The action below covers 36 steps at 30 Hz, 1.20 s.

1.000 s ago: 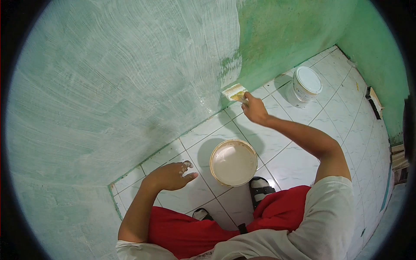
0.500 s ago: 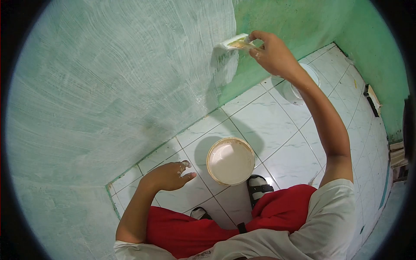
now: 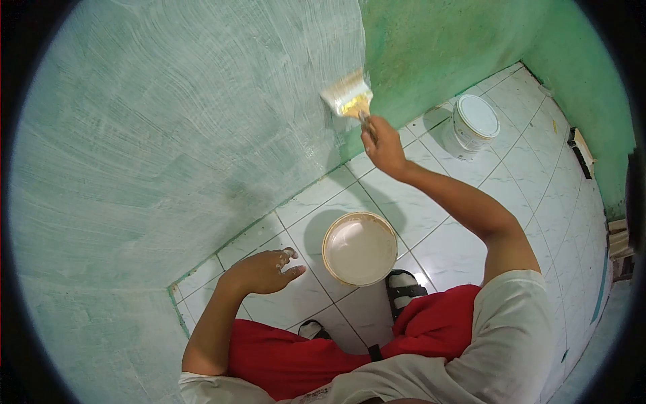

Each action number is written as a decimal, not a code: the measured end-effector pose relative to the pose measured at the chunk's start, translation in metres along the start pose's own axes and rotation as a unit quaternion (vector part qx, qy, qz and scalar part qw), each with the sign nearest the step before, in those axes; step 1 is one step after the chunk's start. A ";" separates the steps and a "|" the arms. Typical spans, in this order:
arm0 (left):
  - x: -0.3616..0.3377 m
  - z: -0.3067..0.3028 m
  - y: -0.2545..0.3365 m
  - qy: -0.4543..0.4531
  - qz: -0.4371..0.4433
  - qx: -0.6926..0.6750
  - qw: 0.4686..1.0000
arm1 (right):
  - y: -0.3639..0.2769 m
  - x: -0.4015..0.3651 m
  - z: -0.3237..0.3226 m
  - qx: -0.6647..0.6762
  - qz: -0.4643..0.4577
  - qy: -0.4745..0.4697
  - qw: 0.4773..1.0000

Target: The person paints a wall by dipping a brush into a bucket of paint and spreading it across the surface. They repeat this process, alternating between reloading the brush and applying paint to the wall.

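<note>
My right hand (image 3: 385, 147) is closed around the handle of a wide paintbrush (image 3: 354, 102). Its bristles lie against the wall (image 3: 202, 114), near the border between the whitish painted part and the bare green part (image 3: 431, 47). Below, on the tiles, stands an open bucket of off-white paint (image 3: 361, 248). To the left of that bucket hangs my left hand (image 3: 266, 272), with white smears on its fingers. It holds nothing, and its thumb and fingers are apart.
A white lidded tub (image 3: 474, 124) stands on the tiled floor (image 3: 444, 249) by the green wall. Against the right wall lies a dark-and-white object (image 3: 581, 153) I cannot name. My sandalled foot (image 3: 404, 291) is close beside the paint bucket.
My right hand has moved down and left, bringing the brush lower, its bristles now pointing up. The white tub, earlier partly hidden by my arm, shows fully. My left hand is nearly still.
</note>
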<state>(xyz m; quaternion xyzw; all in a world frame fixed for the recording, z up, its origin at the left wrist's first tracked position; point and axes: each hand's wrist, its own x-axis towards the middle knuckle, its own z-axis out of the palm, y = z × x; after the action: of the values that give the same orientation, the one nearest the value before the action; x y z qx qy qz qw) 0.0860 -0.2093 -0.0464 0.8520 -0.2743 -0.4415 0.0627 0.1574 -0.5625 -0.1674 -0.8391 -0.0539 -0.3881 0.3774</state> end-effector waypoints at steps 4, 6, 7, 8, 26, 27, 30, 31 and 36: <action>-0.002 0.001 -0.004 0.006 0.008 -0.001 1.000 | 0.035 -0.052 0.013 -0.059 0.098 -0.143 0.983; -0.001 0.001 -0.004 0.007 0.007 -0.009 1.000 | 0.042 -0.070 0.010 -0.074 0.125 -0.168 0.975; -0.001 0.001 -0.004 0.008 0.005 -0.016 1.000 | 0.044 -0.076 0.009 -0.088 0.151 -0.193 0.965; -0.001 0.001 -0.004 0.008 0.004 -0.016 1.000 | 0.046 -0.082 0.007 -0.087 0.151 -0.193 0.966; -0.005 0.003 -0.005 0.021 0.029 0.001 0.999 | -0.041 0.079 -0.041 -0.025 0.266 -0.194 0.944; -0.008 -0.001 0.000 0.009 0.012 -0.003 1.000 | -0.051 0.085 -0.052 -0.026 0.267 -0.196 0.943; -0.004 0.000 0.000 0.002 0.006 -0.003 1.000 | -0.080 0.099 -0.082 0.015 0.265 -0.181 0.947; -0.003 0.000 -0.001 0.010 0.015 0.000 1.000 | -0.088 0.101 -0.091 0.004 0.253 -0.183 0.950; -0.003 -0.001 0.001 0.009 0.003 -0.017 1.000 | -0.118 0.087 -0.110 -0.035 0.198 -0.133 0.970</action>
<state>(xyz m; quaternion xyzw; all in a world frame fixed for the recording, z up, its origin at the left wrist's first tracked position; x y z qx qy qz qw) 0.0848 -0.2089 -0.0430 0.8542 -0.2685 -0.4378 0.0804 0.1055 -0.5709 0.0079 -0.8898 0.0778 -0.1924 0.4064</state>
